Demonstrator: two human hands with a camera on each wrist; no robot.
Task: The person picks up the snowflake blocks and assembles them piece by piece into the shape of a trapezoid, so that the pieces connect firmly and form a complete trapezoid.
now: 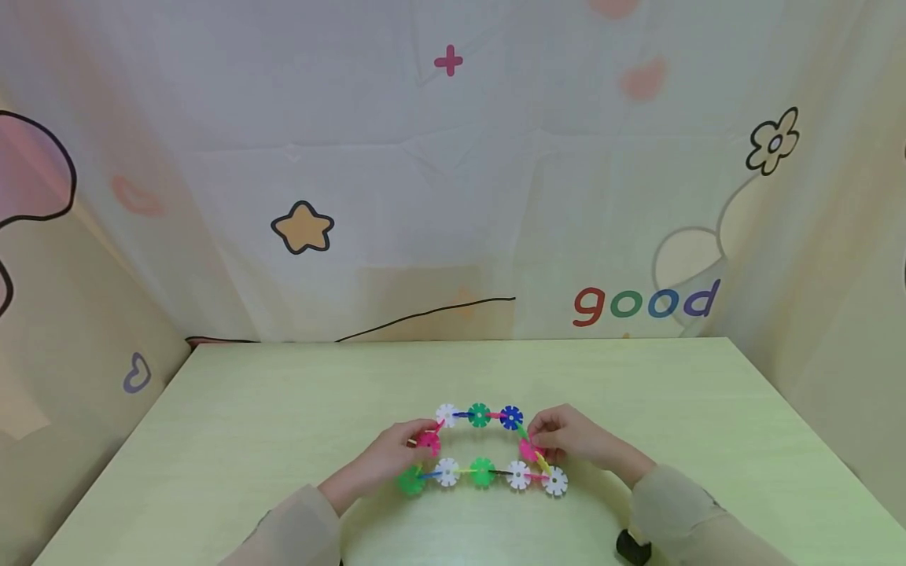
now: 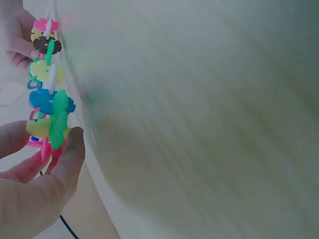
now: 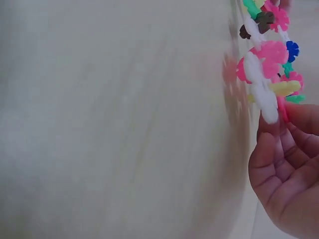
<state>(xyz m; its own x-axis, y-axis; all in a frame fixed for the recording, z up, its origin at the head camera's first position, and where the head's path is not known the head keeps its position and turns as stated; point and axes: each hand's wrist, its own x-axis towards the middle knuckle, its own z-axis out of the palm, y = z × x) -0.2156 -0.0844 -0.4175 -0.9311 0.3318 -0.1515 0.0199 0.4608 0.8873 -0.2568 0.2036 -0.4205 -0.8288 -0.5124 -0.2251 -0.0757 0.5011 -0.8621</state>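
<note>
A closed loop of interlocking plastic snowflake discs (image 1: 483, 472) in white, green, blue, pink, yellow and black spans both hands in the head view. At the loop's left end my left hand (image 1: 389, 454) pinches a pink disc (image 1: 429, 444). A green disc (image 2: 59, 118) and a yellow disc (image 2: 38, 128) show beside those fingers in the left wrist view. Opposite, my right hand (image 1: 576, 436) pinches the pink disc (image 1: 529, 450) at the right end. Near it a white disc (image 1: 555, 481) forms the front right corner. Fingers partly cover both pink discs.
Below the loop is a pale wooden table (image 1: 283, 393), with a printed curtain (image 1: 396, 196) behind it. A small black object (image 1: 633, 548) lies by the right sleeve near the front. A dark cable (image 2: 69, 227) shows in the left wrist view.
</note>
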